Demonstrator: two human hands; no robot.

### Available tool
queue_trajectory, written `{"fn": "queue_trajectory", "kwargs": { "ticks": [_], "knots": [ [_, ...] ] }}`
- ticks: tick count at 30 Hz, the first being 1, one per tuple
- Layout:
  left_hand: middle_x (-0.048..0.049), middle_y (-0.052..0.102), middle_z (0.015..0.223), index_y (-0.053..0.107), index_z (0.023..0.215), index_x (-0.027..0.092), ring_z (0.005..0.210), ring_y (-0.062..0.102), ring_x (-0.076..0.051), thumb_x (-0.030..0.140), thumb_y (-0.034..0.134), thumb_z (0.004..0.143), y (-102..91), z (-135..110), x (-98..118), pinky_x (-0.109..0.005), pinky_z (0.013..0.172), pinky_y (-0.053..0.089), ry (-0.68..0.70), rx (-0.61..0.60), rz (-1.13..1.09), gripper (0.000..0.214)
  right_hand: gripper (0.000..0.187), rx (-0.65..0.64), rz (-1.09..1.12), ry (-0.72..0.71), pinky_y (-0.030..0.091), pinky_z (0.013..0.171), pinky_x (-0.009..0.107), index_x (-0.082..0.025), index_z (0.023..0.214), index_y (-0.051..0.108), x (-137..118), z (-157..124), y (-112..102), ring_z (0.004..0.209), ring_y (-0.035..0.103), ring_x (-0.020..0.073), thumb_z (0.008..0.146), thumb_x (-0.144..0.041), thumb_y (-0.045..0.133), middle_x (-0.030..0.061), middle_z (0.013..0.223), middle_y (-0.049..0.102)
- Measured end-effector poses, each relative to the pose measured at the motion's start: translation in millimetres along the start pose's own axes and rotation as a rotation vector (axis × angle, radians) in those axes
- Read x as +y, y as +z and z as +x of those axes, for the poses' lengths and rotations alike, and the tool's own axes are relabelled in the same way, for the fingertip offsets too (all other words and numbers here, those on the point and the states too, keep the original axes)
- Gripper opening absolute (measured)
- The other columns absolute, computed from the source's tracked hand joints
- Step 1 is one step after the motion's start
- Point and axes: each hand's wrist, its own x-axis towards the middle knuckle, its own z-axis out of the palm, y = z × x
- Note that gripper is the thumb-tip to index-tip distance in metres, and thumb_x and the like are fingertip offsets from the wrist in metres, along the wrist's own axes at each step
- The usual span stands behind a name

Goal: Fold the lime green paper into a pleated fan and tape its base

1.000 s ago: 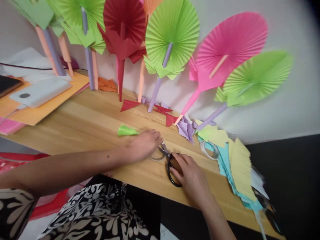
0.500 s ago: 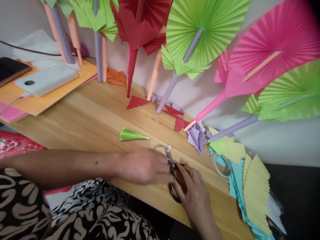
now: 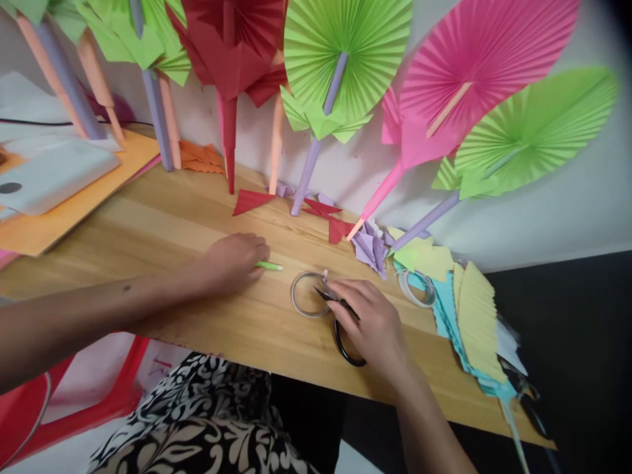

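Note:
My left hand [image 3: 234, 263] is closed over a small pleated piece of green paper [image 3: 269, 266]; only its narrow, white-tipped end shows past my fingers. My right hand [image 3: 372, 322] grips black-handled scissors [image 3: 340, 342], their blades pointing left, low above the wooden table. Under the blade tips lies a roll of clear tape [image 3: 293, 296], flat on the wood, with a small whitish bit at its upper edge. One scissor loop hangs below my right fingers; the other is hidden by them.
Several paper fans, such as a green fan [image 3: 348, 39] and a pink fan [image 3: 474, 59], lean against the wall. Paper scraps [image 3: 370, 247] and another tape roll [image 3: 417, 289] lie at right. A pale power bank [image 3: 64, 178] rests on orange sheets [image 3: 133, 155] at left.
My left hand has moved left, away from the scissors, onto the green pleated paper. My right hand has lifted the scissors and turned their blades leftward. The view has shifted.

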Motion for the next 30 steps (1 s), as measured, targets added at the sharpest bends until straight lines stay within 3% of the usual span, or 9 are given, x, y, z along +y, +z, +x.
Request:
{"fn": "queue_trajectory", "kwargs": {
  "ticks": [2, 5, 7, 9, 12, 16, 23, 26, 30],
  "knots": [
    [-0.0047, 0.064, 0.081, 0.06, 0.085, 0.016, 0.078, 0.059, -0.019, 0.029, 0.055, 0.086, -11.7, 8.3, -1.0, -0.029, 0.071, 0.044, -0.05, -0.077, -0.39, 0.014, 0.027, -0.025, 0.081, 0.019, 0.052, 0.095, 0.042, -0.023, 0.122, 0.066, -9.0, 25.2, 5.1, 0.109, 0.065, 0.0244, 0.097, -0.026, 0.056, 0.0082, 0.116, 0.072],
    [-0.0016, 0.064, 0.077, 0.057, 0.089, 0.017, 0.066, 0.059, -0.014, 0.048, 0.055, 0.09, -29.1, 17.1, -2.7, -0.026, 0.064, 0.045, -0.06, -0.293, -1.091, 0.031, 0.036, -0.001, 0.341, 0.172, 0.054, 0.091, 0.039, -0.025, 0.129, 0.062, -14.3, 60.8, 12.6, 0.1, 0.067, 0.0201, 0.094, -0.026, 0.058, 0.0062, 0.113, 0.073],
    [-0.0006, 0.063, 0.076, 0.057, 0.092, 0.016, 0.057, 0.056, -0.011, 0.05, 0.059, 0.089, -30.6, 17.7, -4.8, -0.024, 0.058, 0.042, -0.05, -0.379, -1.377, 0.034, 0.04, -0.021, 0.613, 0.281, 0.056, 0.081, 0.033, -0.026, 0.131, 0.061, -13.7, 77.9, 18.8, 0.092, 0.069, 0.0174, 0.091, -0.027, 0.06, 0.0049, 0.108, 0.073],
    [0.0011, 0.061, 0.072, 0.057, 0.089, 0.016, 0.05, 0.051, -0.008, 0.047, 0.06, 0.092, -23.0, 15.9, -8.2, -0.021, 0.052, 0.037, -0.058, -0.419, -1.523, 0.031, 0.039, -0.058, 0.851, 0.367, 0.057, 0.076, 0.03, -0.026, 0.126, 0.065, -12.3, 87.2, 26.4, 0.086, 0.069, 0.0157, 0.088, -0.031, 0.062, 0.0035, 0.101, 0.073],
    [0.002, 0.059, 0.069, 0.058, 0.091, 0.015, 0.048, 0.048, -0.006, 0.043, 0.059, 0.094, -6.8, 13.2, -13.4, -0.02, 0.05, 0.033, -0.055, -0.478, -1.615, 0.028, 0.031, -0.074, 1.049, 0.457, 0.056, 0.076, 0.029, -0.027, 0.116, 0.071, -10.8, 88.1, 38.2, 0.08, 0.067, 0.0133, 0.086, -0.034, 0.066, 0.0011, 0.092, 0.072],
    [0.0014, 0.06, 0.07, 0.059, 0.098, 0.015, 0.048, 0.047, -0.006, 0.044, 0.057, 0.096, 0.7, 12.8, -14.9, -0.021, 0.05, 0.034, -0.061, -0.472, -1.632, 0.03, 0.023, -0.031, 1.134, 0.513, 0.054, 0.075, 0.026, -0.027, 0.105, 0.075, -8.7, 80.6, 48.3, 0.076, 0.064, 0.0114, 0.085, -0.035, 0.069, -0.0003, 0.086, 0.071],
    [-0.0015, 0.063, 0.079, 0.058, 0.113, 0.016, 0.056, 0.054, -0.011, 0.049, 0.055, 0.094, -4.8, 12.0, -7.6, -0.025, 0.058, 0.041, -0.089, -0.47, -1.643, 0.037, 0.019, 0.049, 1.053, 0.522, 0.051, 0.072, 0.026, -0.026, 0.1, 0.076, -7.6, 75.5, 46.9, 0.072, 0.063, 0.0115, 0.083, -0.035, 0.071, -0.0013, 0.08, 0.07],
    [-0.0006, 0.063, 0.085, 0.056, 0.118, 0.019, 0.06, 0.053, -0.011, 0.041, 0.064, 0.089, -5.5, 12.4, -7.8, -0.024, 0.06, 0.04, -0.137, -0.452, -1.646, 0.037, 0.02, 0.053, 0.994, 0.54, 0.05, 0.07, 0.026, -0.025, 0.097, 0.076, -8.8, 75.4, 45.8, 0.072, 0.062, 0.0127, 0.083, -0.038, 0.07, -0.0004, 0.079, 0.069],
    [-0.0001, 0.061, 0.097, 0.061, 0.11, 0.02, 0.08, 0.054, -0.012, 0.032, 0.071, 0.083, -8.2, 12.9, -9.6, -0.021, 0.069, 0.04, -0.175, -0.393, -1.581, 0.032, 0.021, 0.0, 0.933, 0.53, 0.045, 0.063, 0.025, -0.024, 0.096, 0.074, -9.2, 75.1, 48.5, 0.068, 0.058, 0.0126, 0.083, -0.039, 0.068, -0.0003, 0.076, 0.067]
  ]
}}
